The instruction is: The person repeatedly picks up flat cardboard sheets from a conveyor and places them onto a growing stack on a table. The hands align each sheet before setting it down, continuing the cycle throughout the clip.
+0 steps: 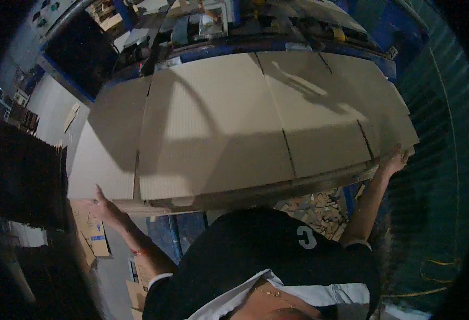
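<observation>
A wide stack of flat brown cardboard sheets (pixel 213 133), slotted and creased like unfolded box blanks, spans the space before me. Its far edge rests against a blue machine (pixel 176 56). My left hand (pixel 101 206) grips the near left corner, thumb raised by the edge and the other fingers partly hidden. At the right near corner, my right hand (pixel 398 161) is closed around the edge, its fingertips mostly out of sight. Several layers show along the near edge, which runs just in front of my body. How many sheets my hands bear, I cannot tell.
Cardboard scraps (pixel 320 210) lie heaped below the near edge on the right. Cut cardboard pieces (pixel 93 234) are on the floor at left, near a dark stack (pixel 26 173). A green corrugated wall (pixel 437 144) closes off the right side, with a yellow cord (pixel 432 261) beside it.
</observation>
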A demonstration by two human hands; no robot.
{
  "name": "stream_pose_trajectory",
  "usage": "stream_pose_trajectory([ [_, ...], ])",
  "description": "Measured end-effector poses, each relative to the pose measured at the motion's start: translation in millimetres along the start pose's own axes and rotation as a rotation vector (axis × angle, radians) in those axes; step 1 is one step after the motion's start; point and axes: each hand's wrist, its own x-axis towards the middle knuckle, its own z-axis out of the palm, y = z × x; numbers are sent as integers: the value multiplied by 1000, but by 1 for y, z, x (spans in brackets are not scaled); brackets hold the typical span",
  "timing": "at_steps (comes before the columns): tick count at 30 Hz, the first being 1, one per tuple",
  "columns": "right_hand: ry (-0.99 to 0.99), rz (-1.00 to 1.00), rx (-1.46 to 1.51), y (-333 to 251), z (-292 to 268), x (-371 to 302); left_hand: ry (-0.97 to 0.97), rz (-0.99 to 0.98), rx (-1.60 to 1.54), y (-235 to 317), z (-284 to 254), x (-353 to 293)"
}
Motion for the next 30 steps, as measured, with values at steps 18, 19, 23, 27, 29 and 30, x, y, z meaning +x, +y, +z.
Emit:
stream_pose_trajectory([
  [18,-1240,-651,-597,-201,20,-197,-840,182,-127,65,9,-79],
  [19,-1258,-676,-559,-203,26,-197,-948,348,60,70,13,-84],
  [23,-1428,-652,-570,-196,45,-187,-1140,731,440,72,30,-79],
  [27,-1494,-222,-144,-176,66,-171,-1156,766,445,72,42,-67],
  [29,-1521,-307,-337,-161,79,-154,-1137,805,440,64,54,-57],
  [30,-1525,-361,-412,-154,88,-146,-1127,827,436,60,60,-53],
])
